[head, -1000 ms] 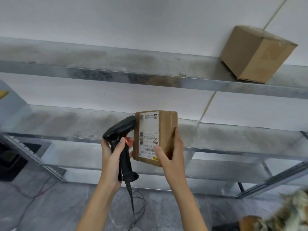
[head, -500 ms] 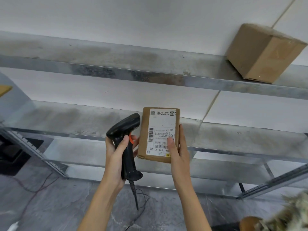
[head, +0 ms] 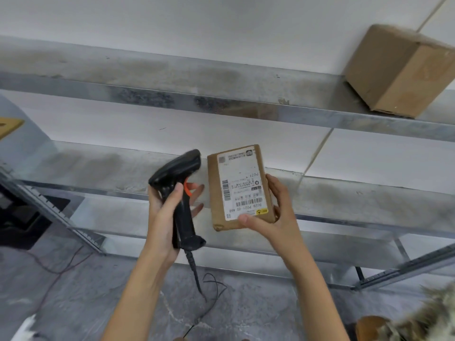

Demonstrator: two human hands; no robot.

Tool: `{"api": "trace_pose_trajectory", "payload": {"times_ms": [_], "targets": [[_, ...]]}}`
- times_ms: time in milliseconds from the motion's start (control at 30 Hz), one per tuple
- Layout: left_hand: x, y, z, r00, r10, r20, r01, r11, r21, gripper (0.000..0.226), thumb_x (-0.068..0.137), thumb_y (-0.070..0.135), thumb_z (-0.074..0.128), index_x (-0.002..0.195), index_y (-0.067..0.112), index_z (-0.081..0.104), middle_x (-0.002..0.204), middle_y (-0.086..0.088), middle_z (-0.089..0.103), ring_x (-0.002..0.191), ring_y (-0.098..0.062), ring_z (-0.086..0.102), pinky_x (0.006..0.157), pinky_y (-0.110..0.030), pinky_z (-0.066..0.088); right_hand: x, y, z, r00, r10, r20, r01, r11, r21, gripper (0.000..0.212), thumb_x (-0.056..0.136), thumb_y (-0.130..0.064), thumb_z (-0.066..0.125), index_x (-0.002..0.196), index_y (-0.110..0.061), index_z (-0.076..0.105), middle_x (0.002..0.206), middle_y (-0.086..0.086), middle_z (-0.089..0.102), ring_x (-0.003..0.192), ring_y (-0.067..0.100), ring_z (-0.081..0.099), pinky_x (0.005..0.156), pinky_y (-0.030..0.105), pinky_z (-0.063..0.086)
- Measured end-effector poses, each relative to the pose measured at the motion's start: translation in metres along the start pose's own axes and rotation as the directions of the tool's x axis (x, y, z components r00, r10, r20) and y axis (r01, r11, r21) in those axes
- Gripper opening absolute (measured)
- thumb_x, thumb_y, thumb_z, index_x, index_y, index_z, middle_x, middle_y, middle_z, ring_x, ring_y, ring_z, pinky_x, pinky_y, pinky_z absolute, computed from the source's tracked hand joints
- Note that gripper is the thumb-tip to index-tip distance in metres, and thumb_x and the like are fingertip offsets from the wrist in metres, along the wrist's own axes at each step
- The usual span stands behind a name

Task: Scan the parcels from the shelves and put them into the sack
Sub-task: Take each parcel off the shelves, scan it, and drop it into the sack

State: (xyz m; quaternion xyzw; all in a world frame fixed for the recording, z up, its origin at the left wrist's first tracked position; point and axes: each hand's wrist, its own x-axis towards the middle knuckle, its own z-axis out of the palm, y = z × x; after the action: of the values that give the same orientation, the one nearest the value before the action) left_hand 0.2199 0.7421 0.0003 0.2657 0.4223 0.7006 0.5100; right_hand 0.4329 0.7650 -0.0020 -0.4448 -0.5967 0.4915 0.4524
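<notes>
Two brown parcels are in view: a small flat parcel [head: 240, 187] with a white printed label facing the camera, and a larger cardboard box [head: 398, 72] on the upper metal shelf [head: 172, 77], up and to the right of the small parcel. One black handheld scanner [head: 181, 193] with an orange trigger sits just left of the small parcel. Galvanised shelves run along a white wall above a grey mottled floor [head: 73, 291]. The left hand [head: 165, 212] grips the scanner's handle, its head tilted up beside the small parcel. The right hand [head: 275, 217] holds the small parcel's lower right corner, thumb on the label.
</notes>
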Motion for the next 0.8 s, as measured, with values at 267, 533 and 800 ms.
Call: {"api": "trace_pose_trajectory", "payload": {"times_ms": [267,533,800], "targets": [[0.021,0.015,-0.004,0.998,-0.052,0.028,0.051,0.999,0.006,0.038,0.092,0.028,0.062,0.130,0.025,0.055,0.102,-0.004,0.076,0.109,-0.024,0.072,0.082,-0.053,0.061,0.014,-0.023,-0.019,0.997,0.029,0.074,-0.033,0.998,0.048,0.069,0.060,-0.038,0.088,0.123,-0.048,0.062,0.135,-0.007,0.060,0.120,0.015,0.062,0.090,0.031,0.057],[-0.009,-0.028,0.012,0.990,-0.058,-0.129,0.068,0.995,0.079,0.032,0.102,0.018,0.058,0.130,0.028,0.046,0.100,-0.001,0.077,0.115,-0.026,0.069,0.099,-0.046,0.052,0.025,-0.018,0.017,0.834,0.031,-0.551,0.129,0.959,0.251,0.039,0.080,-0.034,0.082,0.107,-0.026,0.055,0.103,-0.010,0.069,0.101,0.024,0.071,0.075,0.030,0.059],[-0.005,-0.027,0.005,0.985,-0.080,-0.154,0.084,0.996,0.014,0.043,0.102,0.019,0.058,0.142,0.021,0.043,0.105,-0.002,0.077,0.109,-0.026,0.072,0.099,-0.048,0.054,0.012,-0.014,0.017,0.978,-0.073,-0.197,0.060,0.996,-0.071,0.091,0.072,-0.056,0.074,0.151,-0.051,0.029,0.156,-0.005,0.035,0.146,0.015,0.034,0.113,0.051,0.040]]}}
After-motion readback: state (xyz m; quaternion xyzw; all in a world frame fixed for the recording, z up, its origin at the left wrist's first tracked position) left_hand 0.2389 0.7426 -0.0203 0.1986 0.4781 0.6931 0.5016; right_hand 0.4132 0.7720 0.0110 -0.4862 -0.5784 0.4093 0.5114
